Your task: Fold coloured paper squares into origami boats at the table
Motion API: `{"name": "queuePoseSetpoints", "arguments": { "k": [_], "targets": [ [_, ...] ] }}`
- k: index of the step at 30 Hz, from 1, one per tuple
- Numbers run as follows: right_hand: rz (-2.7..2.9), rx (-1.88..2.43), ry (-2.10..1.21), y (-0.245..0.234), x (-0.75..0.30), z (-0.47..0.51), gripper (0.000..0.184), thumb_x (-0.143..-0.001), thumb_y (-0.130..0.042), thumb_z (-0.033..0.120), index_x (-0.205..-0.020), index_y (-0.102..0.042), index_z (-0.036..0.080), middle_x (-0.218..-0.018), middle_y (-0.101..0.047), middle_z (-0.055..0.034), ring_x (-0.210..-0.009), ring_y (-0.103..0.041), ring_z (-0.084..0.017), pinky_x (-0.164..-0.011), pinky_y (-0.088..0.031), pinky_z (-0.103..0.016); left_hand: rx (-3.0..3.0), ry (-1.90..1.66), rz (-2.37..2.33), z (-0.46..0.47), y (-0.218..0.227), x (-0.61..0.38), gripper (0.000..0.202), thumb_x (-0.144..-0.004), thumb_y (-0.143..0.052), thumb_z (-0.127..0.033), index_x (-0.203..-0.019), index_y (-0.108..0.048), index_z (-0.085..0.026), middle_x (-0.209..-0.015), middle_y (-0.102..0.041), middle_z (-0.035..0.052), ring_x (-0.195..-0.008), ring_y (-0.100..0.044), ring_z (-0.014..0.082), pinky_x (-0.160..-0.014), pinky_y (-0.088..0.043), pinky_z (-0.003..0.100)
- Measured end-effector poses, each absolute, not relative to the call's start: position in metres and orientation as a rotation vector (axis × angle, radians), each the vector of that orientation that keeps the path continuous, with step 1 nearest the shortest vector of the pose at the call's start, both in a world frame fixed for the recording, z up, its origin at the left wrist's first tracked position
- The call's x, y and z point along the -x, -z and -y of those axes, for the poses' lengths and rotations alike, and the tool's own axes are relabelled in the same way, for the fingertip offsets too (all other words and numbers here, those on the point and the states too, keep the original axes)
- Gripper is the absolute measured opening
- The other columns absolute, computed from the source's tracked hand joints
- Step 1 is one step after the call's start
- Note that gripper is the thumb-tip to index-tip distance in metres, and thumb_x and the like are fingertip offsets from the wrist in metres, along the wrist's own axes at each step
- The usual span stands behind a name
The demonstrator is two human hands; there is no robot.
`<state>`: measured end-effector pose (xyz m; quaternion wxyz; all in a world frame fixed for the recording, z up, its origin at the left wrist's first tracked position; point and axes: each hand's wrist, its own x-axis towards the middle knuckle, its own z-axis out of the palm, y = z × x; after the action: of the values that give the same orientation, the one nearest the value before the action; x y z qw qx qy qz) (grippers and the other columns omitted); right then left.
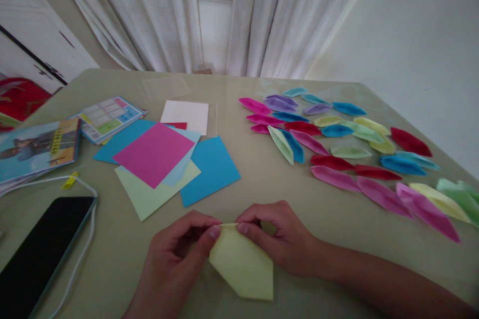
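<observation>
A pale yellow sheet of folded paper (pixel 245 266) is held at the table's near side, its far edge pinched at both ends. My left hand (pixel 179 251) grips the left end of that edge between thumb and forefinger. At the other end, my right hand (pixel 279 237) pinches the same edge the same way. Beyond my hands lie loose square sheets: a magenta sheet (pixel 154 154) on top, a pale green sheet (pixel 149 199) partly under it, and a blue sheet (pixel 211 172) nearest the folded paper.
Several folded paper boats (pixel 377 197) in many colours spread across the table's right half. On the left are a black phone (pixel 48 254), a white cable (pixel 92 224), booklets (pixel 41 147) and a printed card (pixel 112 117). White paper (pixel 185 114) lies farther back, before the curtains (pixel 149 15).
</observation>
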<state>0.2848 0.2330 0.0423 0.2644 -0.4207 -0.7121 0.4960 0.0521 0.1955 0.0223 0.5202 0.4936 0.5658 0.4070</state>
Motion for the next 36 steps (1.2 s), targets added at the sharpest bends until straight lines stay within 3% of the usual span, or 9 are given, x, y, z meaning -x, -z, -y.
{"name": "queuePoseSetpoints", "arguments": {
  "k": [11, 16, 20, 25, 27, 33, 36],
  "targets": [
    [1.637, 1.184, -1.695, -0.030, -0.288, -0.246, 0.025, -0.091, -0.079, 0.039, -0.092, -0.074, 0.015, -0.080, -0.070, -0.0007, -0.069, -0.061, -0.013, -0.063, -0.048, -0.023, -1.116, -1.059, -1.542, -0.208, -0.038, -0.048, 0.033, -0.088, -0.079, -0.055, -0.089, -0.075, -0.022, -0.067, -0.072, -0.0017, -0.062, -0.069, 0.0157, -0.058, -0.056, 0.021],
    [1.407, 1.153, -1.555, -0.027, -0.287, -0.253, 0.022, -0.090, -0.082, 0.035, -0.101, -0.076, 0.017, -0.093, -0.076, -0.0034, -0.082, -0.068, -0.016, -0.068, -0.052, -0.023, -1.115, -1.018, -1.479, -0.211, -0.033, -0.045, 0.035, -0.085, -0.082, -0.056, -0.094, -0.077, -0.023, -0.073, -0.076, 0.0002, -0.068, -0.072, 0.0180, -0.065, -0.059, 0.024],
    [1.328, 1.160, -1.555, -0.027, -0.288, -0.253, 0.026, -0.088, -0.085, 0.038, -0.102, -0.077, 0.018, -0.092, -0.076, -0.0028, -0.080, -0.069, -0.016, -0.067, -0.052, -0.023, -1.128, -0.867, -1.487, -0.210, -0.034, -0.045, 0.036, -0.084, -0.082, -0.059, -0.078, -0.082, -0.024, -0.069, -0.077, 0.0008, -0.067, -0.072, 0.0184, -0.063, -0.056, 0.024],
    [1.387, 1.265, -1.537, -0.026, -0.291, -0.253, 0.043, -0.093, -0.078, 0.055, -0.076, -0.074, 0.016, -0.062, -0.057, 0.0034, -0.056, -0.049, -0.010, -0.051, -0.037, -0.021, -1.096, -0.870, -1.451, -0.214, -0.029, -0.040, 0.038, -0.086, -0.080, -0.062, -0.084, -0.083, -0.024, -0.072, -0.080, 0.0022, -0.067, -0.074, 0.0191, -0.065, -0.059, 0.024],
    [1.461, 1.273, -1.506, -0.027, -0.292, -0.254, 0.048, -0.095, -0.074, 0.058, -0.074, -0.073, 0.015, -0.062, -0.055, 0.0032, -0.058, -0.048, -0.010, -0.052, -0.036, -0.021, -1.139, -0.894, -1.425, -0.216, -0.025, -0.037, 0.036, -0.087, -0.080, -0.060, -0.087, -0.083, -0.024, -0.069, -0.079, 0.0012, -0.065, -0.074, 0.0183, -0.063, -0.058, 0.023],
    [1.471, 1.216, -1.563, -0.025, -0.293, -0.255, 0.056, -0.099, -0.064, 0.068, -0.077, -0.071, 0.017, -0.065, -0.058, 0.0014, -0.059, -0.052, -0.012, -0.055, -0.041, -0.022, -1.252, -0.915, -1.432, -0.219, -0.024, -0.033, 0.041, -0.091, -0.076, -0.058, -0.069, -0.077, -0.024, -0.062, -0.073, 0.0004, -0.058, -0.069, 0.0172, -0.057, -0.056, 0.023],
    [1.495, 1.241, -1.516, -0.024, -0.294, -0.255, 0.056, -0.103, -0.060, 0.065, -0.078, -0.070, 0.017, -0.064, -0.057, 0.0018, -0.060, -0.052, -0.012, -0.056, -0.041, -0.022, -1.221, -0.940, -1.416, -0.219, -0.022, -0.035, 0.037, -0.095, -0.072, -0.056, -0.081, -0.079, -0.023, -0.062, -0.073, -0.0001, -0.058, -0.069, 0.0163, -0.058, -0.057, 0.024]
  ]
}}
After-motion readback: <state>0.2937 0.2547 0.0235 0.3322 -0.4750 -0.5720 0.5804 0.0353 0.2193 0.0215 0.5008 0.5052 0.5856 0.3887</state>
